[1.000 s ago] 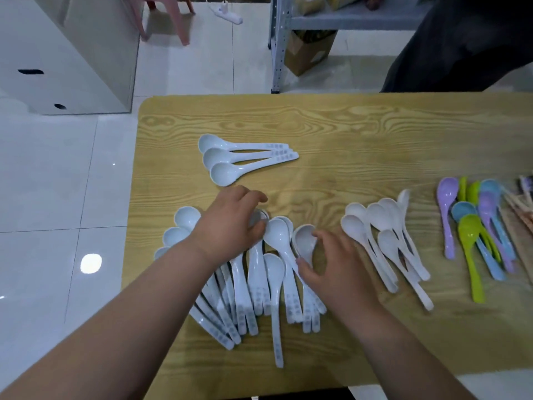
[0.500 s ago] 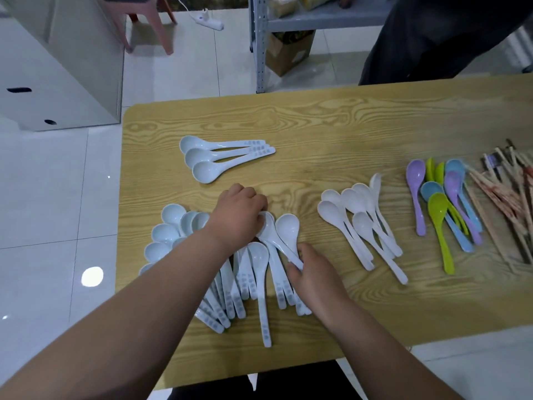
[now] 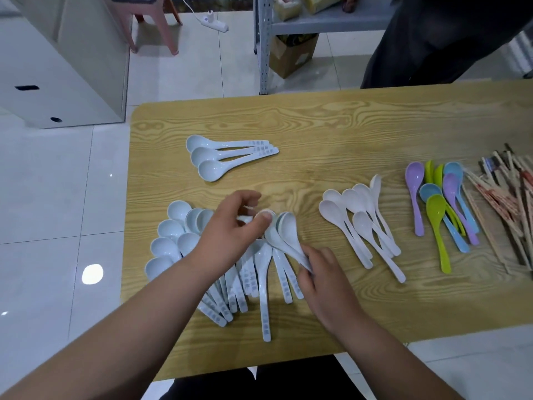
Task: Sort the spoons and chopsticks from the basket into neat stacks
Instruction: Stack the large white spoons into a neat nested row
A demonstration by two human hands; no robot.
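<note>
Front-left on wood-grain table (image 3: pixel 317 134), pale blue plastic soup spoon (image 3: pixel 287 226) lies bowl-far, handle-near, gripped by right hand (image 3: pixel 323 278). Left hand (image 3: pixel 227 229) pinches neighbouring spoon (image 3: pixel 264 212) by bowl.

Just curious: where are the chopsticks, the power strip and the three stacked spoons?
chopsticks (image 3: pixel 499 197): head view, pile's middle.
power strip (image 3: pixel 216 23): head view, white body.
three stacked spoons (image 3: pixel 202 154): head view, middle spoon's bowl.

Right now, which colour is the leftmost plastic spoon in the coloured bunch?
Lilac; that plastic spoon shows best in the head view.
</note>
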